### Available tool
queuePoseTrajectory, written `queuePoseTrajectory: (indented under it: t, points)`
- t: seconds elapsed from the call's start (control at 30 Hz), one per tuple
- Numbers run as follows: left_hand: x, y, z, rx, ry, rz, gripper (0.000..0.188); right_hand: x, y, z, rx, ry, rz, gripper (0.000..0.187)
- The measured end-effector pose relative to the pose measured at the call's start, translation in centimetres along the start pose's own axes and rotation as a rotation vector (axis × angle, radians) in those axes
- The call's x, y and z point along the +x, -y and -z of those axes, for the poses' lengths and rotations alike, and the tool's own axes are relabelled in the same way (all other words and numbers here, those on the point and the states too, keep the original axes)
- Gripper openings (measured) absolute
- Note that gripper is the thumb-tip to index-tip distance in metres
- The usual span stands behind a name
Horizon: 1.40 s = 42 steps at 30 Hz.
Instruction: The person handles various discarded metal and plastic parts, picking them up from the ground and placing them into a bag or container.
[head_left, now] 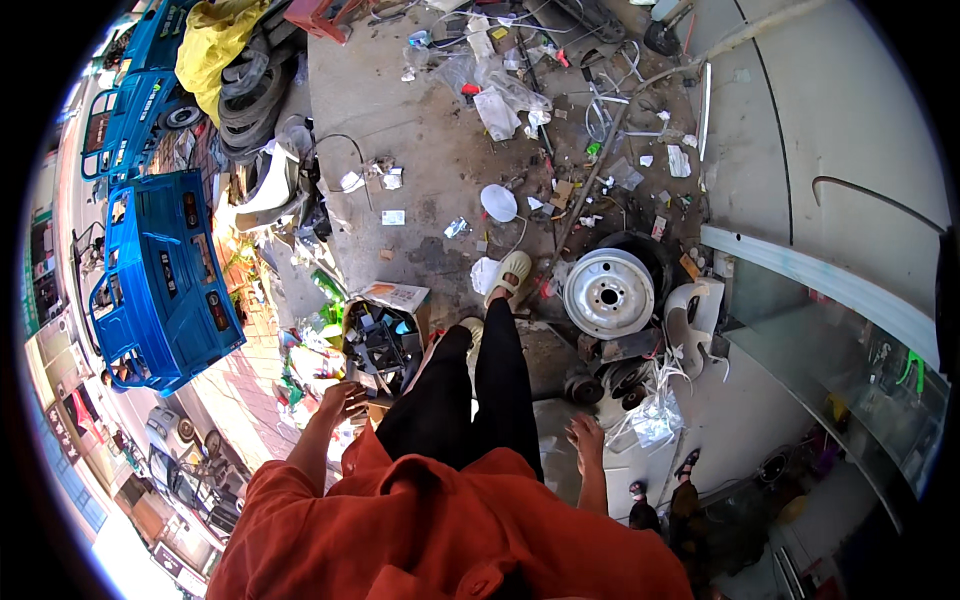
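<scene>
My left hand point(343, 402) hangs open at my side with its fingers apart, holding nothing. It is nearest to a cardboard box point(400, 295) filled with black parts point(378, 345), just ahead of it. On the other side, my right hand point(586, 438) is also bare, its fingers slightly curled but spread. Small dark wheels point(583, 388) lie just beyond it, and a clear plastic bag point(656, 420) is to its right. A white steel wheel rim point(584, 305) rests farther ahead. My feet are in pale slip-on shoes point(514, 270), one ahead of the other.
Scraps, bags and cords litter the concrete floor point(440, 150). Stacked tyres point(247, 122) and a yellow sheet point(208, 60) stand at the far left, near blue cargo vehicles point(175, 285). A glass case point(835, 350) borders the right. Another person's feet point(686, 463) show at lower right.
</scene>
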<state>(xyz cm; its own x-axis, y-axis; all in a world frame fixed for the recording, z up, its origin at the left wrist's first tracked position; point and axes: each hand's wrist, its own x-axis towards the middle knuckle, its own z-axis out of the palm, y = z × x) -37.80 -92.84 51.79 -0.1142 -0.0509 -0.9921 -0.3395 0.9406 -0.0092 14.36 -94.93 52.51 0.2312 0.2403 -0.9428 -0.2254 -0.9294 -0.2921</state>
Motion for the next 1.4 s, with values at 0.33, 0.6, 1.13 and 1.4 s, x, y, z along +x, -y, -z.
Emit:
queuePoseTrajectory:
  t: [0.33,0.6,1.13,1.4]
  points:
    - [-0.8,-3.9,-5.4,-0.132,0.023,-0.012,0.030,3.1,8.8,0.7,-0.052,-0.050,-0.145,0.035]
    - [1.4,-8.6,-4.0,-0.138,0.003,0.023,0.026,5.2,17.8,-5.3,-0.170,0.025,0.009,0.028]
    - [2.3,-46.7,-3.2,-0.364,0.124,-0.357,0.032,8.2,37.4,-29.7,-0.347,0.066,-0.021,0.035]
    - [4.7,-54.6,-4.7,-0.283,0.158,-0.271,0.035,11.5,44.7,-35.5,-0.437,0.135,0.005,0.034]
